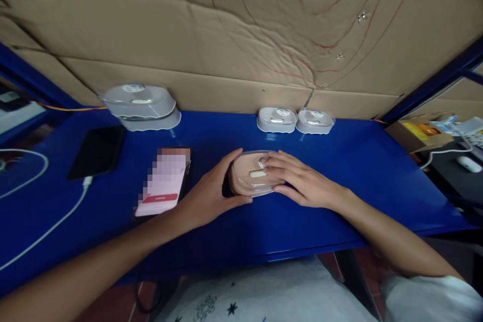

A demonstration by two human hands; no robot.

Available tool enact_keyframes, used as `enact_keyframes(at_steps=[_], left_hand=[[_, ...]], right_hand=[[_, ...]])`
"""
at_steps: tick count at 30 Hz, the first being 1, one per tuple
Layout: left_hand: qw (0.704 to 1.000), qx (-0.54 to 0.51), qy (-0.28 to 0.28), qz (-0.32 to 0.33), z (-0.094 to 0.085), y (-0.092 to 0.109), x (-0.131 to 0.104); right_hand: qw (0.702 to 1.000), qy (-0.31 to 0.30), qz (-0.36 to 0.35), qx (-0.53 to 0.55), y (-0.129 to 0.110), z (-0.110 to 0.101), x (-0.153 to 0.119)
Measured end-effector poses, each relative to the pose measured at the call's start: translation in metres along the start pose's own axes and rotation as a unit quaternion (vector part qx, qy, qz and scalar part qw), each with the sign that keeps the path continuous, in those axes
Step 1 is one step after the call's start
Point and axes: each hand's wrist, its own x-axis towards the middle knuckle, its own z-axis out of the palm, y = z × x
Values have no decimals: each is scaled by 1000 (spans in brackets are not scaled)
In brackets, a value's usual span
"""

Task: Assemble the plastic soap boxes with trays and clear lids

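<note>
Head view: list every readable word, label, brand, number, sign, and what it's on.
No readable text.
Round white sticker, pink oval container: partly covered, too small.
Round sticker, stacked grey oval containers: too small.
Round stickers, two small grey oval containers: too small.
Red screen button, black slab phone: too small.
Yellow label, brown cardboard box: blurred.

1 lit phone lies near 1 dark phone with a white cable attached.
</note>
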Motion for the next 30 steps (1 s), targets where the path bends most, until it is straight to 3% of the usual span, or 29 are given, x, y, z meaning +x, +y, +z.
enact_keyframes(at_steps=[10,20,24,27,30], left_hand=[[989,147,5,12,5,-9,1],[982,176,-26,62,1,-8,-1],[981,171,-34,81,0,-10,0],[982,165,-32,88,1,-12,1],[984,164,-21,69,0,-10,1]], right_hand=[[998,-2,-31,-58,-5,8,2],[996,40,-60,-54,4,22,1],[997,25,-51,-56,6,28,2],[998,13,-34,-46,2,24,6],[999,0,6,-36,0,7,7]])
